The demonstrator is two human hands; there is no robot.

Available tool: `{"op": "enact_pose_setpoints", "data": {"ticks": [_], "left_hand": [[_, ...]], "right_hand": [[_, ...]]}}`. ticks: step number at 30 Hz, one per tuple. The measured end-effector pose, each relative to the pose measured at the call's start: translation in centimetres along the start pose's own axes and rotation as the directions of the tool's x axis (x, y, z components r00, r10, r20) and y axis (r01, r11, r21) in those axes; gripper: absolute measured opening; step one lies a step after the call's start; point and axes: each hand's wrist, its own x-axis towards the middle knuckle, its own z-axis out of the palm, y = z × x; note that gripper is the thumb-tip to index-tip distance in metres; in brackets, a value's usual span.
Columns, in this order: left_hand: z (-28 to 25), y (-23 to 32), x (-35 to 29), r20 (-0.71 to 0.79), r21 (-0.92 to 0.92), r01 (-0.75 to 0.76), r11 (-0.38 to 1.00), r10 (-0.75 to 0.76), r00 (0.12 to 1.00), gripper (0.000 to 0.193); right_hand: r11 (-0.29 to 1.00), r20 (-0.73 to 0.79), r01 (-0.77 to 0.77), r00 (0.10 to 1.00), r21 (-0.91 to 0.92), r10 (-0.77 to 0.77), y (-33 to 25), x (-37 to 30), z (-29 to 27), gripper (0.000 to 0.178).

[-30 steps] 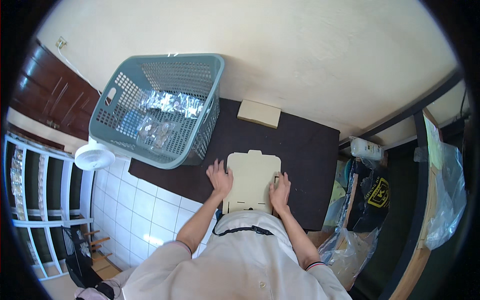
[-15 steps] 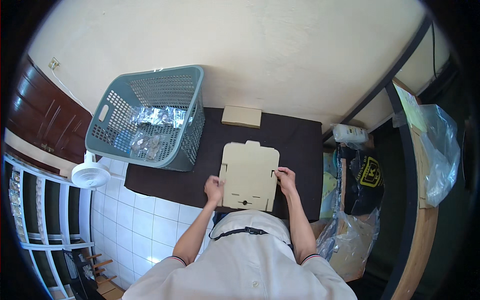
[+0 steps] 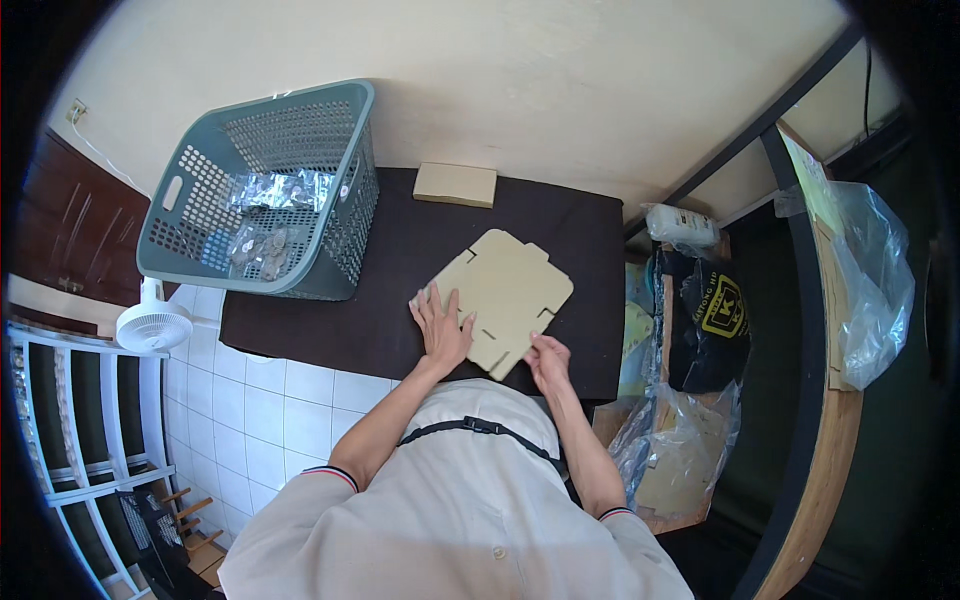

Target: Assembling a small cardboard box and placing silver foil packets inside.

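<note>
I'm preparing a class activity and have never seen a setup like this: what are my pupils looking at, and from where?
There is no machine here, just a person's bare hands. A wide fisheye camera worn on the head looks down, so straight edges seem curved. The left hand lies spread on a flat cardboard sheet with slots and tabs, while the right hand pinches its near right edge. On the dark tabletop there is also a small cardboard box by the wall, and at left a grey-green basket holding shiny clear packets.
</note>
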Motion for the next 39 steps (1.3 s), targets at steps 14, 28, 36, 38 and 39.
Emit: {"op": "enact_pose_setpoints", "data": {"ticks": [14, 28, 36, 38, 39], "left_hand": [[-5.4, -0.7, -1.0, 0.133, -0.172, 0.717, 0.675, -0.705, 0.696, 0.104], [-1.2, -6.3, -1.2, 0.137, -0.804, 0.358, 0.475, -0.437, 0.889, 0.089], [-0.8, -4.1, -1.3, 0.371, 0.187, -0.127, 0.974, 0.05, 0.927, 0.116], [-0.3, -4.0, -2.0, 0.437, 0.254, -0.119, 0.96, -0.004, 0.9, 0.119], [-0.2, -4.2, -1.9, 0.441, 0.257, -0.125, 0.958, -0.001, 0.898, 0.121]], "right_hand": [[0.358, 0.096, 0.329, 0.838, -0.874, -0.537, -3.6, 2.3, 3.3, 0.041], [0.856, 0.056, 0.118, 0.993, -0.503, -0.103, -4.8, 5.0, -1.0, 0.032], [0.123, 0.33, 0.526, 0.68, -0.842, -0.655, -1.2, 1.1, 0.5, 0.021], [0.104, 0.398, 0.574, 0.675, -0.812, -0.621, -0.4, 0.9, 1.2, 0.017], [0.083, 0.472, 0.629, 0.658, -0.773, -0.587, -0.1, 0.8, 1.6, 0.013]]}}
